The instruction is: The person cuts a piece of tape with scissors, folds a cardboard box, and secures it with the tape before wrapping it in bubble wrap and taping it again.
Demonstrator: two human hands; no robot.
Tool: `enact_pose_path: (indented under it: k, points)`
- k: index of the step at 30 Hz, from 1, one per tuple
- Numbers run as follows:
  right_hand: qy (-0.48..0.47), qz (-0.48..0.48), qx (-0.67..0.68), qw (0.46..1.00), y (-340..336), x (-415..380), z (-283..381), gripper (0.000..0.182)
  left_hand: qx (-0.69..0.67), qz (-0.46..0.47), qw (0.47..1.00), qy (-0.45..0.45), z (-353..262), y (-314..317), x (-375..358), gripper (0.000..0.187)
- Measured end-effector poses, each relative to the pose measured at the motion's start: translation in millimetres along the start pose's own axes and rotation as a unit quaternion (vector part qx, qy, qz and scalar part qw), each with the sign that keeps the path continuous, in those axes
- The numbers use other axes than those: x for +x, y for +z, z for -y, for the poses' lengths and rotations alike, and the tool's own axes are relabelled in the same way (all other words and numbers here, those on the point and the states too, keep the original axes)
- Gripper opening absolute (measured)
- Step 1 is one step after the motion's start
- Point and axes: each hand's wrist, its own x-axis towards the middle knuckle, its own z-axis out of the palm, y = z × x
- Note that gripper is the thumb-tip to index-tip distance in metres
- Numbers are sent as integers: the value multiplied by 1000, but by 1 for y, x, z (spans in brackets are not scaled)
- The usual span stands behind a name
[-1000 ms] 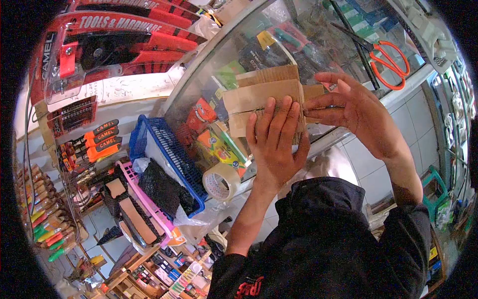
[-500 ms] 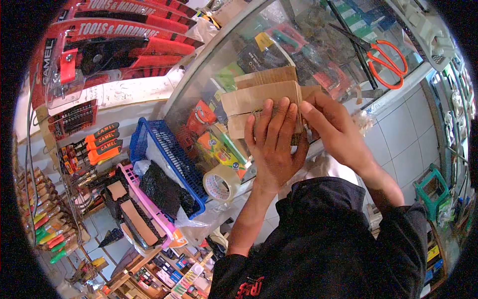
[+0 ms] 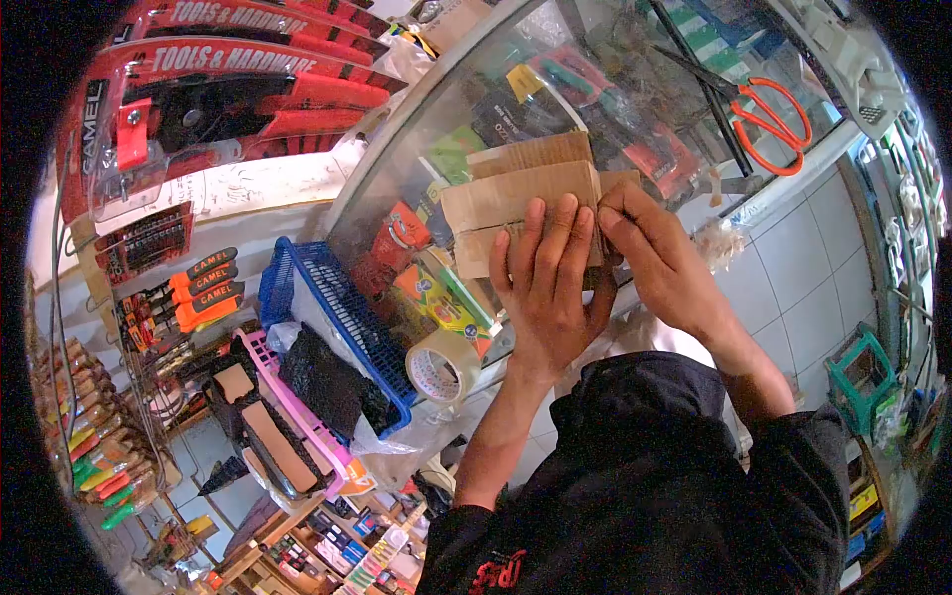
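Operator: Report the position of the folded cardboard (image 3: 516, 193).
Manual: It is at the centre of the frame, over the glass-topped case (image 3: 397, 174), with its layers stacked.

Operator: State of each hand?
Manual: Your left hand (image 3: 548, 283) lies palm down on the cardboard, fingers straight and slightly spread. Your right hand (image 3: 659, 263) is bent at the cardboard's right edge, thumb and fingertips close together. Its inner side is hidden, so whether it pinches the edge cannot be determined.

Operator: Surrounding items?
Manual: The roll of clear tape (image 3: 428, 372) stands near your left wrist, left of it in the frame. Orange-handled scissors (image 3: 744, 94) lie at upper right, apart from both hands.

Operator: And farther out?
Manual: A blue basket (image 3: 347, 297) is left of centre; a pink basket (image 3: 307, 421) adjoins it, lower left. Red tool packs (image 3: 327, 114), printed "TOOLS & HARDWARE", occupy the upper left.
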Motion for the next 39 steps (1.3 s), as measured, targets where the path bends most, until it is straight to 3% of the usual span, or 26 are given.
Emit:
enact_pose_path:
  k: [13, 19, 39]
  points:
    - [48, -31, 94, 994, 8, 1, -8, 19, 9, 3, 1000, 6, -1, -1, 1, 61]
    - [23, -39, 110, 993, 9, 3, -13, 18, 5, 0, 1000, 6, -1, 1, 1, 64]
    - [79, -4, 187, 979, 4, 5, -16, 21, -29, 39, 999, 9, -2, -10, 4, 74]
